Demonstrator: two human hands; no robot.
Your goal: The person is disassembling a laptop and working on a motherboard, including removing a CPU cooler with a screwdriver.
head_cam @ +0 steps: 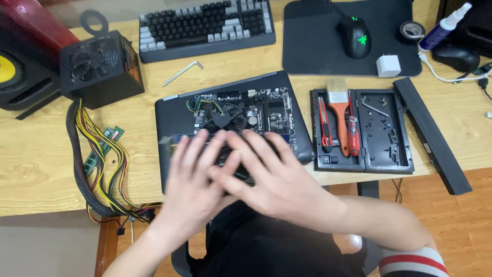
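An opened dark laptop (174, 115) lies upside down on the wooden desk (36, 154), its circuit board and black fan (225, 117) exposed. My left hand (192, 177) and my right hand (274, 179) are both spread over its near half, fingers apart and blurred. The right fingers lie across the left ones. A dark flat part shows between the fingers; whether either hand grips it cannot be told.
Right of the laptop a black tray (387, 154) holds a brush (339, 110), a red cutter and a screwdriver. A long black bar (433, 136) lies beside it. A power supply (102, 69) with cables sits left. Keyboard (205, 28), hex key (182, 73) and mouse (354, 36) lie behind.
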